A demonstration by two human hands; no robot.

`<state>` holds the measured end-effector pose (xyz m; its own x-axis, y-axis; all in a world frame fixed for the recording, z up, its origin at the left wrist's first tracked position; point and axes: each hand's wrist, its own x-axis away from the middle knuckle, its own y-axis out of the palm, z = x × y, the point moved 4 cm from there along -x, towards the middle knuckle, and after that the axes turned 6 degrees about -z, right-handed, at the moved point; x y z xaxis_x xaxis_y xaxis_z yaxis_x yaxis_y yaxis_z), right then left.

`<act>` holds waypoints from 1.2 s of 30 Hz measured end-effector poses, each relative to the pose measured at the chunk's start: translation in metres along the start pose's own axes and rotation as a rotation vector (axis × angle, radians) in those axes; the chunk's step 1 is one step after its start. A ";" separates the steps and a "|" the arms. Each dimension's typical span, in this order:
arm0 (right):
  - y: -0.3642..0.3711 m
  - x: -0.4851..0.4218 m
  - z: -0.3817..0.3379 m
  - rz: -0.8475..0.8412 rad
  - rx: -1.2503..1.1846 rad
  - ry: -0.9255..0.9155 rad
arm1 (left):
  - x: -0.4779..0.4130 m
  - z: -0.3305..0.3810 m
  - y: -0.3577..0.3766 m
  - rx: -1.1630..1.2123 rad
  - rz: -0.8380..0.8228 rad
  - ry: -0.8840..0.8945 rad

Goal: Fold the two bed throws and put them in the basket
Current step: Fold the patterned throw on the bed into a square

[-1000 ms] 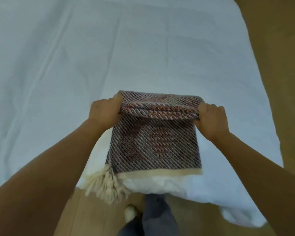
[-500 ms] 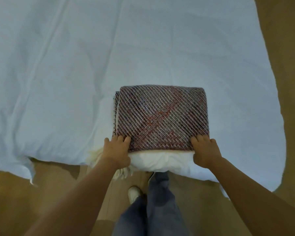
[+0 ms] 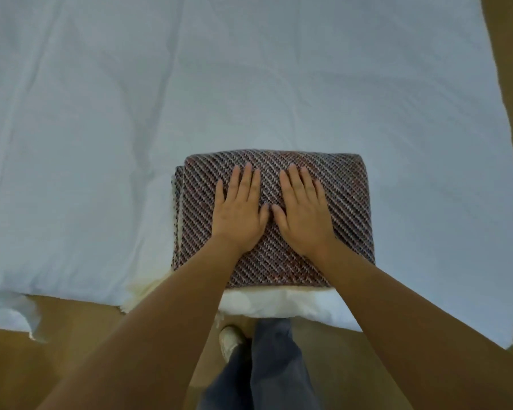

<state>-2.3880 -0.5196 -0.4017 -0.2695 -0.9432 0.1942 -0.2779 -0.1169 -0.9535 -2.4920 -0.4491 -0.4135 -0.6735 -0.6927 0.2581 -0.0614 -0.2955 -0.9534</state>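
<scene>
A bed [image 3: 249,84] covered in a pale blue-white sheet [image 3: 86,173] is filling most of the frame, its cloth lying in soft creases. The sheet's edge is hanging unevenly along the lower left and down the right side. A tan-brown floor [image 3: 42,365] is showing across the bottom and along the right edge. Soft, even light is falling over everything.

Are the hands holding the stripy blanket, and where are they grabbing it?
Nothing is gripped. The left hand and right hand lie flat, fingers spread, side by side on top of the folded throw on the bed.
</scene>
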 end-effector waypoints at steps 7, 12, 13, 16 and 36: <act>0.033 -0.016 0.061 -0.048 -0.001 0.096 | -0.018 -0.032 0.042 0.041 -0.059 -0.163; 0.057 -0.033 0.068 -0.048 -0.060 0.103 | -0.034 -0.034 0.058 0.131 -0.035 -0.175; 0.059 -0.036 0.068 -0.044 -0.064 0.097 | -0.036 -0.035 0.058 0.136 -0.027 -0.170; 0.060 -0.040 0.070 -0.036 -0.097 0.091 | -0.039 -0.036 0.059 0.158 -0.057 -0.179; -0.014 -0.115 -0.077 -0.205 -0.254 -0.315 | 0.001 -0.103 -0.017 0.734 0.206 -0.843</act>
<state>-2.4244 -0.3853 -0.3930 0.0972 -0.9617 0.2561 -0.5242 -0.2682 -0.8082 -2.5674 -0.3768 -0.4130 0.1069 -0.9126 0.3947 0.6266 -0.2464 -0.7393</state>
